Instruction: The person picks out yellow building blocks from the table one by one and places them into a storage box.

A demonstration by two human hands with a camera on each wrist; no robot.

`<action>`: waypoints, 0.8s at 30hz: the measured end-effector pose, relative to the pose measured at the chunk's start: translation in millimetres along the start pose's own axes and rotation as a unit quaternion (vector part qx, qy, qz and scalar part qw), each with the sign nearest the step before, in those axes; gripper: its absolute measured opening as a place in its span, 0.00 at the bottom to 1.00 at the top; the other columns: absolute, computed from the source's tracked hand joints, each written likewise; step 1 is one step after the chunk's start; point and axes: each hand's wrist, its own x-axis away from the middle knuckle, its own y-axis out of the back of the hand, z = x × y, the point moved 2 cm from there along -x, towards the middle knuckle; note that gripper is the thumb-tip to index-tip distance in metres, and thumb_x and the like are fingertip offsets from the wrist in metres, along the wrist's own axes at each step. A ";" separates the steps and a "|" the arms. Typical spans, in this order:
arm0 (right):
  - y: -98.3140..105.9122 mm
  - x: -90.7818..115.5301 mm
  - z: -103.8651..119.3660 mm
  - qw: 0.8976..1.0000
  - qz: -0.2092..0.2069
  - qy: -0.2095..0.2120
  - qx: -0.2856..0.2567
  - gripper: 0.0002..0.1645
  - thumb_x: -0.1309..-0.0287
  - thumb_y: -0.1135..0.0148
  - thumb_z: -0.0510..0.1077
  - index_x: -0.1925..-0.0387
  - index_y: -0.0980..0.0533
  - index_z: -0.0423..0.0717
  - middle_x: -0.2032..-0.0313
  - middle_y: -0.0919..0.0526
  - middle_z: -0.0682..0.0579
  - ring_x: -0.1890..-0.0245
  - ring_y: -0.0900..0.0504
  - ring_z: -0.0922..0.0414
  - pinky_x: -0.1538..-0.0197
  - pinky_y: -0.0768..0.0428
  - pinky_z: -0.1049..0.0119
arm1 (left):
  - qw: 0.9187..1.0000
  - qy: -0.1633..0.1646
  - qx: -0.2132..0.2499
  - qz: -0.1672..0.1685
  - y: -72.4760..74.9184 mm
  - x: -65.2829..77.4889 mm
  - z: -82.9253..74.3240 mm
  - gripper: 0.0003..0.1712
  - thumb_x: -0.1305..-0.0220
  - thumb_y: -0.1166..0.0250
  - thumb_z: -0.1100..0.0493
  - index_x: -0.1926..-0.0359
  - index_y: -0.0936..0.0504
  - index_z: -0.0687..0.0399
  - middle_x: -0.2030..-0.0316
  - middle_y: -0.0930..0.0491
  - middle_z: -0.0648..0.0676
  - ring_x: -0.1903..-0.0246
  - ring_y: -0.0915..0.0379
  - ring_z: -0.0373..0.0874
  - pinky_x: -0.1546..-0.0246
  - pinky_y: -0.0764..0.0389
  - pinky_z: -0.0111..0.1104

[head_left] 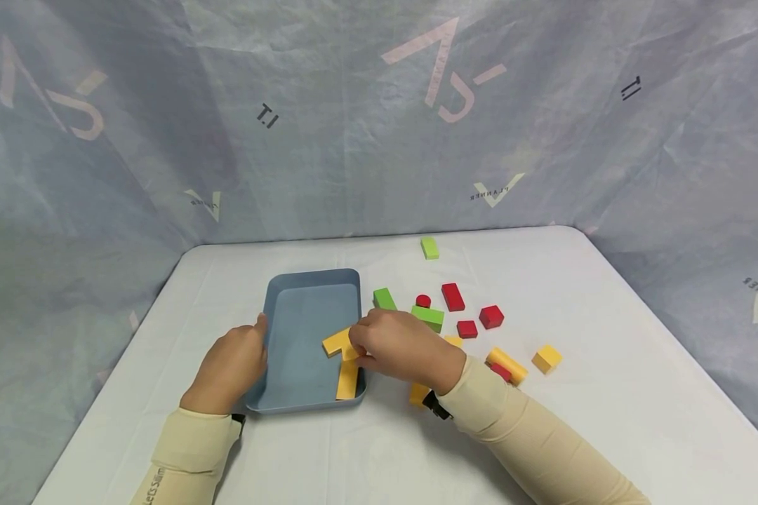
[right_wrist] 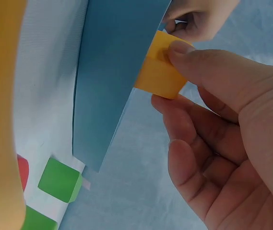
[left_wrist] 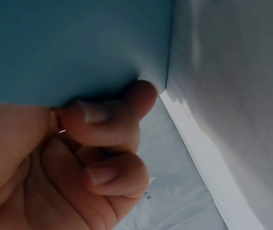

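Observation:
A blue-grey tray (head_left: 312,280) lies on the table, and my left hand (head_left: 230,365) grips its left wall. Curled fingers (left_wrist: 119,175) show against the tray's outer wall (left_wrist: 78,48) in the left wrist view. Over the tray's right wall, my right hand (head_left: 404,344) pinches a yellow block (right_wrist: 162,74) between thumb and fingers. Just by it in the tray are a yellow block (head_left: 336,342) and another yellow block (head_left: 347,382) near the front right corner. The right fingers partly hide the held block in the head view.
Right of the tray lie green blocks (head_left: 428,318), several red blocks (head_left: 453,297), a yellow cylinder (head_left: 507,365) and a yellow cube (head_left: 547,358). More yellow pieces (head_left: 419,394) are partly covered by the right arm. A light green block (head_left: 429,247) sits near the back edge.

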 end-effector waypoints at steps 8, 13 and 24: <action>-0.8 0.2 1.2 1.000 -0.004 0.020 0.010 0.07 0.42 0.23 0.47 0.71 0.16 0.56 0.73 0.19 0.65 0.69 0.27 0.65 0.63 0.23 0.74 | 1.000 0.000 0.001 0.002 0.1 0.1 0.0 0.28 0.35 0.41 0.72 0.35 0.29 0.83 0.65 0.15 0.71 0.74 0.20 0.48 0.76 0.21 0.41; 0.8 0.2 2.2 0.999 -0.011 0.036 0.010 0.05 0.41 0.25 0.46 0.71 0.15 0.56 0.71 0.16 0.65 0.68 0.26 0.65 0.62 0.24 0.74 | 1.000 -0.002 0.000 0.001 0.9 0.3 -0.3 0.28 0.35 0.41 0.72 0.35 0.29 0.83 0.65 0.15 0.71 0.74 0.20 0.48 0.76 0.20 0.41; 1.4 0.7 4.7 0.997 -0.040 0.071 0.010 0.03 0.40 0.24 0.49 0.69 0.09 0.58 0.61 0.11 0.62 0.58 0.19 0.62 0.54 0.20 0.73 | 1.000 -0.001 0.002 0.000 0.1 0.0 -0.5 0.28 0.35 0.40 0.72 0.35 0.29 0.83 0.62 0.15 0.72 0.72 0.17 0.50 0.75 0.19 0.42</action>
